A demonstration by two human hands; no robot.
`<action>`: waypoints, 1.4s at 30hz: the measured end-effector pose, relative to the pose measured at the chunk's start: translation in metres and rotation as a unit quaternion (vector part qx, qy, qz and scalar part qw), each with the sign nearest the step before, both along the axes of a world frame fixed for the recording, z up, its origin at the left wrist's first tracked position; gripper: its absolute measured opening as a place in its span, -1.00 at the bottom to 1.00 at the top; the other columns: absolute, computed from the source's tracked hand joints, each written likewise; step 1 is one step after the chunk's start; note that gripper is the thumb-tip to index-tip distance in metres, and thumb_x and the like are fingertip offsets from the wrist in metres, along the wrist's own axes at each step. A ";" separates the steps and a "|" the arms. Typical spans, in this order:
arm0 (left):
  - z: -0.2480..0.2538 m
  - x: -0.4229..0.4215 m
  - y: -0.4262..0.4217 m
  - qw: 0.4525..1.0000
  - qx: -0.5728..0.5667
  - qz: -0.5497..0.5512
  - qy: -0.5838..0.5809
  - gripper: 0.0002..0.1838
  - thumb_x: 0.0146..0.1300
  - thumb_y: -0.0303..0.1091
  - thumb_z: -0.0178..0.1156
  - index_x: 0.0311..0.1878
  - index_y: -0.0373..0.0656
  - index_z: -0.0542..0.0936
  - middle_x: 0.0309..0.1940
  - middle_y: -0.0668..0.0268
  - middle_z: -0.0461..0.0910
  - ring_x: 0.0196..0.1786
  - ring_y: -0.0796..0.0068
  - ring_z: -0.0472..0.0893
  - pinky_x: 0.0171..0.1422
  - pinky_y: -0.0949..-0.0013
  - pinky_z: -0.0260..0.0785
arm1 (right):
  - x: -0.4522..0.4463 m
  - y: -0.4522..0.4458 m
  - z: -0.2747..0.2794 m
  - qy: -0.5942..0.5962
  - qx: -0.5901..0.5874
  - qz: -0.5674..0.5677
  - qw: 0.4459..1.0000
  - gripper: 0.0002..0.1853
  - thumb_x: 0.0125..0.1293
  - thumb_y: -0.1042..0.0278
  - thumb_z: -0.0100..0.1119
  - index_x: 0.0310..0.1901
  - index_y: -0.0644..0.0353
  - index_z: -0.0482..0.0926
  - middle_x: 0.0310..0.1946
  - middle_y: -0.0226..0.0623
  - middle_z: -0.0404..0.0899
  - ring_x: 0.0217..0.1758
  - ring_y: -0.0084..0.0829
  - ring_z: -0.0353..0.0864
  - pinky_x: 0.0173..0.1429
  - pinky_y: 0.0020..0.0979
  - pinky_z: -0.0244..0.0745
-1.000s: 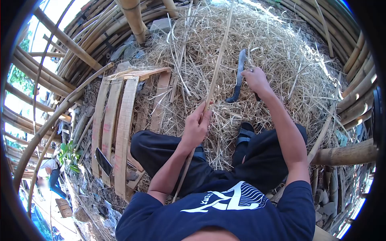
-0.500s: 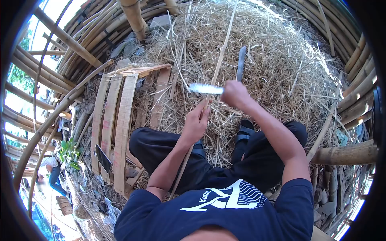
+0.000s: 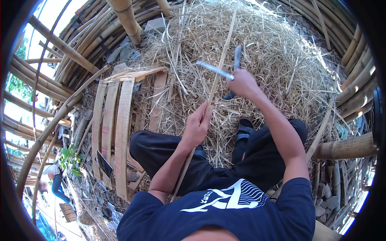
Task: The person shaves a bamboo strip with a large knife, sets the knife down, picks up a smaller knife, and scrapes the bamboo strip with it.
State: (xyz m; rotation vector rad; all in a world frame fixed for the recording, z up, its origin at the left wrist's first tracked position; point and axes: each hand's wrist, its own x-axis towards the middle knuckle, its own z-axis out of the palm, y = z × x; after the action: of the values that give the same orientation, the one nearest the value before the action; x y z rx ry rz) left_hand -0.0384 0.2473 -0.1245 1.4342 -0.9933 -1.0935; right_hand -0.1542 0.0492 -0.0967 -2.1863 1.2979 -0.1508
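My left hand (image 3: 198,127) is closed around a long, thin bamboo strip (image 3: 226,47), which runs from beside my lap up and away over the straw. In my right hand (image 3: 244,85) is a knife (image 3: 212,69), its pale blade pointing left and crossing the strip above my left hand. Whether the edge touches the strip I cannot tell. A second knife (image 3: 237,57) with a dark handle lies on the straw, partly hidden behind my right hand.
Shavings and straw (image 3: 273,60) cover the ground. To the left stands a wooden slatted crate (image 3: 125,108) with a phone (image 3: 104,164) on it. Bamboo poles (image 3: 126,18) surround me, one thick pole (image 3: 345,146) at right. Another person (image 3: 58,182) is far left.
My right hand has moved up and slightly right, carrying the knife farther along the strip, and the blade now tilts up to the left. My left hand keeps its hold, nearly still.
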 end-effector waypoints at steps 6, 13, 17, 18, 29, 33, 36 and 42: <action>-0.005 0.012 -0.001 0.998 0.014 0.052 -0.039 -0.63 0.44 -0.40 -0.03 0.28 -0.20 0.41 -0.60 0.49 0.29 -0.57 0.75 0.22 -0.52 0.53 0.09 | 0.015 0.045 -0.024 0.046 -0.004 0.138 0.989 -0.74 0.07 0.35 0.05 -0.43 0.42 0.60 -0.38 0.17 0.62 -0.25 0.07 0.66 -0.05 -0.10 0.58; -0.021 0.008 0.003 0.996 -0.014 0.043 -0.082 -0.68 0.48 -0.38 -0.05 0.24 -0.18 0.39 -0.62 0.61 0.13 -0.64 0.86 0.12 -0.62 0.63 -0.07 | 0.020 0.017 -0.032 0.054 -0.030 0.069 0.996 -0.73 0.02 0.30 0.19 -0.36 0.37 0.65 -0.35 0.09 0.65 -0.22 0.00 0.68 -0.06 -0.15 0.60; -0.020 0.007 -0.006 0.999 0.008 0.027 -0.033 -0.69 0.49 -0.36 -0.08 0.22 -0.19 0.40 -0.63 0.60 0.13 -0.69 0.84 0.09 -0.65 0.63 -0.08 | 0.014 -0.005 -0.025 0.092 -0.107 0.094 0.985 -0.76 0.03 0.32 0.17 -0.43 0.38 0.66 -0.43 0.08 0.64 -0.30 -0.01 0.68 -0.09 -0.16 0.60; -0.018 0.006 -0.007 0.999 0.018 0.032 -0.025 -0.70 0.49 -0.36 -0.09 0.22 -0.19 0.39 -0.64 0.60 0.13 -0.71 0.83 0.07 -0.67 0.62 -0.08 | 0.015 -0.009 -0.029 0.095 -0.092 0.060 0.989 -0.75 0.03 0.31 0.17 -0.39 0.38 0.66 -0.38 0.08 0.65 -0.26 -0.03 0.68 -0.06 -0.15 0.60; 0.012 0.016 0.008 0.997 0.013 0.035 0.064 -0.70 0.47 -0.41 -0.07 0.21 -0.16 0.41 -0.61 0.61 0.16 -0.63 0.86 0.16 -0.59 0.65 0.00 | -0.018 -0.056 -0.015 -0.004 -0.034 -0.177 0.984 -0.61 0.14 0.19 0.10 -0.15 0.36 0.64 -0.24 0.10 0.65 -0.12 -0.06 0.68 0.04 -0.18 0.55; 0.000 0.018 0.003 0.992 0.008 0.072 -0.099 -0.70 0.45 -0.42 -0.04 0.20 -0.17 0.45 -0.64 0.51 0.25 -0.61 0.77 0.17 -0.56 0.55 0.02 | 0.007 -0.001 0.006 0.015 -0.015 -0.011 1.000 -0.67 0.15 0.24 0.10 -0.25 0.36 0.65 -0.28 0.08 0.65 -0.16 -0.06 0.68 0.01 -0.16 0.57; 0.000 0.015 0.003 0.975 0.004 0.079 -0.208 -0.66 0.40 -0.43 0.00 0.22 -0.20 0.43 -0.61 0.22 0.41 -0.60 0.55 0.30 -0.51 0.39 0.17 | 0.020 0.025 -0.012 0.036 -0.059 0.095 0.993 -0.73 0.06 0.31 0.12 -0.34 0.37 0.66 -0.37 0.12 0.64 -0.24 -0.01 0.69 -0.06 -0.16 0.60; -0.005 0.010 0.007 0.940 -0.036 0.076 -0.331 -0.65 0.41 -0.43 -0.02 0.21 -0.30 0.42 -0.72 0.16 0.33 -0.70 0.48 0.28 -0.56 0.32 0.15 | 0.024 0.030 -0.030 0.035 -0.070 0.123 0.989 -0.78 0.02 0.37 0.07 -0.47 0.37 0.64 -0.41 0.14 0.64 -0.27 0.01 0.68 -0.08 -0.17 0.61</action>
State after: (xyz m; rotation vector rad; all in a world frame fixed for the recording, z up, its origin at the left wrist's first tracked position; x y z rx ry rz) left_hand -0.0284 0.2544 -0.1290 1.8316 -1.3387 -0.4443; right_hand -0.1300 0.0790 -0.1265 -2.4701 1.0689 -0.0704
